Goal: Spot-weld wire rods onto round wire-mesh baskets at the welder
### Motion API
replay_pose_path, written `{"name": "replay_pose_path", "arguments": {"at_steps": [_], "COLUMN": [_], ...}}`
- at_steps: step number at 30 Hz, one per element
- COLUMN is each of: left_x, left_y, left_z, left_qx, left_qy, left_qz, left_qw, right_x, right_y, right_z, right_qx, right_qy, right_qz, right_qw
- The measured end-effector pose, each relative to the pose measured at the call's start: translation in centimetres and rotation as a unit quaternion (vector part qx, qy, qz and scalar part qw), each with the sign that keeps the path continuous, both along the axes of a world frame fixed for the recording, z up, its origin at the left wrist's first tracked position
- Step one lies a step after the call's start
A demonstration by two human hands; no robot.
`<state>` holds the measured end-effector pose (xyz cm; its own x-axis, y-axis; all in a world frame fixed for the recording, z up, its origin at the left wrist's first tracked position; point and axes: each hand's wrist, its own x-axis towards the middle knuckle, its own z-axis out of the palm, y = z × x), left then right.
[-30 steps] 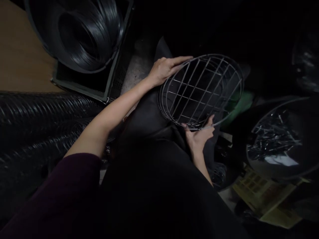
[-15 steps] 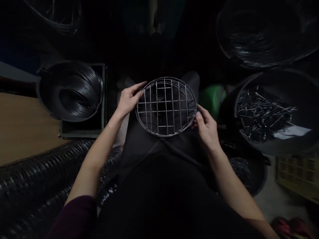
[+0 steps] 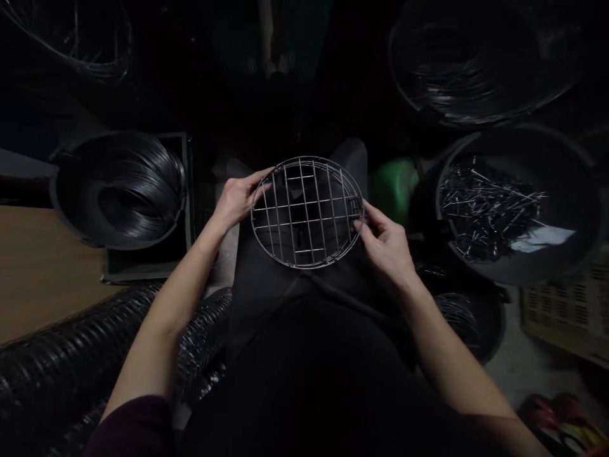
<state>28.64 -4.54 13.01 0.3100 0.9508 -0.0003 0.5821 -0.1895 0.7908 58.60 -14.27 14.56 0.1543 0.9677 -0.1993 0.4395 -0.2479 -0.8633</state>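
Round wire rack, one, bright metal, centre of the frame, held over the dark cloth of the person's lap; gridded face turned up toward the viewer, the closer-set bars running nearly top to bottom with a slight lean, the longer cross-bars nearly level. Outline round, so no true long axis; the oval shown is wider than tall. Left hand, gripping the upper-left rim, fingers along the wire, rack lying to its right in the frame. Right hand, pinching the right rim between thumb and fingers, slightly lower, rack lying to its left in the frame. Neither hand is nearer; both touch the rim, on roughly opposite sides. Green object, unidentified, just beyond the right hand. Black bucket, right of frame, containing short wire pieces and a white scrap. Yellowish crate, slotted, lower right. Wire coil, in a dark tub, left of frame. Wire mesh rolls, dark, lower left. Upper centre: too dark to itemise.
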Motion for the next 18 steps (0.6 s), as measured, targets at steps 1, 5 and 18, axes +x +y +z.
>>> {"name": "replay_pose_path", "arguments": {"at_steps": [1,5,18], "left_x": [0.1,0.4,0.7], "left_y": [-0.2,-0.3,-1.0], "left_z": [-0.1,-0.3,-2.5], "left_qx": [0.005,0.01,-0.006], "left_qy": [-0.01,-0.033,-0.049], "left_qz": [0.012,0.033,0.069], "left_qw": [1.0,0.999,0.996], "right_x": [-0.1,-0.7,-0.7], "right_y": [-0.1,-0.3,-0.9], "right_z": [-0.1,-0.2,-2.1], "right_qx": [0.005,0.029,0.057], "right_qy": [0.0,-0.002,-0.068], "right_qz": [-0.004,-0.016,-0.005], "right_qw": [1.0,0.999,0.996]}}
